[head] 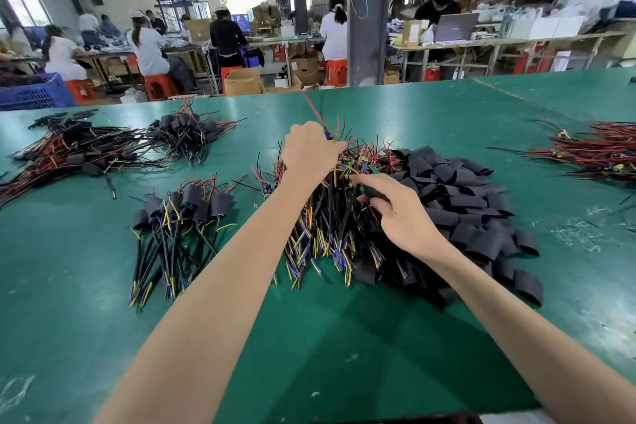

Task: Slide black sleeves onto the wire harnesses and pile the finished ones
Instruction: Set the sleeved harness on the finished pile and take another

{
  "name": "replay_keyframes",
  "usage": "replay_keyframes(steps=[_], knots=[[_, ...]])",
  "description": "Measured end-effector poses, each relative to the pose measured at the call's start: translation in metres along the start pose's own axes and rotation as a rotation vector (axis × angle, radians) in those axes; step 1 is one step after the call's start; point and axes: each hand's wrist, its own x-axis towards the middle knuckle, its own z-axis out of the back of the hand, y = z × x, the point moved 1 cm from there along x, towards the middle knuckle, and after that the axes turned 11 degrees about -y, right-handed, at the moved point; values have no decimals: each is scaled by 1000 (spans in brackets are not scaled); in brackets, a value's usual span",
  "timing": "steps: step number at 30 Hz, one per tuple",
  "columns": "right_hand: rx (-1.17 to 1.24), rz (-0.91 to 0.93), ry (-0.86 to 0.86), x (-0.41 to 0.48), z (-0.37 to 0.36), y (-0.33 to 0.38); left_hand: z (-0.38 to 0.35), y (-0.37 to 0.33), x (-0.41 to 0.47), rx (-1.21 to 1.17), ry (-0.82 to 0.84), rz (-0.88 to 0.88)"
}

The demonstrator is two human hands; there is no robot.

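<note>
Bare forearms (223, 286) reach up from the bottom edge across the green table mat (309, 348). The left hand (311, 148) is curled round one harness (328, 137) at its blue and yellow connector, at the far edge of the loose harness heap (330, 224) in the middle of the mat. The harness's red wire rises away behind the knuckles. The right hand (402, 213) hovers over the same heap with its index finger stretched out, while thumb and curled fingers pinch a dark piece (377, 195) with green on it. Whether that piece is a sleeve cannot be told.

The black sleeves (464, 203) lie in a broad mound touching the heap's right side. Harnesses already sleeved form a finished pile (182, 217) left of the left forearm. A second bundle (187, 134) lies further back, and a bigger tangle (69, 148) is cut by the left edge. More red wires (599, 155) run off the right edge, with white scraps (578, 231) on the mat nearer.

Beyond the table stand a grey pillar (366, 10), a blue crate (34, 93), a cardboard box (242, 81) and orange stools (160, 86) under seated workers. A laptop (454, 26) shows a lid mark too blurred to read.
</note>
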Motion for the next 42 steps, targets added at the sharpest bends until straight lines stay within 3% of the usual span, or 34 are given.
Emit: replay_keyframes(steps=[4, 6, 9, 12, 17, 20, 22, 26, 29, 33, 37, 42], knots=[[17, 34, -49, 2, 3, -1, -6, 17, 3, 134, 8, 8], [6, 77, -59, 2, 3, 0, -6, 18, 0, 193, -81, -32], [18, 102, -63, 1, 4, 3, -2, 7, -4, 32, -228, -161], [-12, 168, -91, 0, 3, 10, 3, -10, 2, -241, -9, 13], [-61, 299, -86, -2, 2, 15, 18, -30, 3, -701, 611, 415], [-92, 329, -32, -7, -1, 16, 25, -32, 4, -923, 684, 506], [-96, 348, 1, -9, -3, 18, 32, -35, 5, -942, 593, 506], [34, 213, -37, -9, -4, 21, 60, -43, 7, -679, 289, 260], [42, 93, -162, -6, -1, 13, 91, -55, 10, -398, 217, -23], [45, -42, -188, -4, 5, 4, 122, -56, 11, 10, 188, -443], [104, -192, -119, -4, 5, 0, 108, -23, -3, 209, 316, -553], [38, -262, -18, -3, 5, -4, 68, 46, -45, 89, 140, -511]])
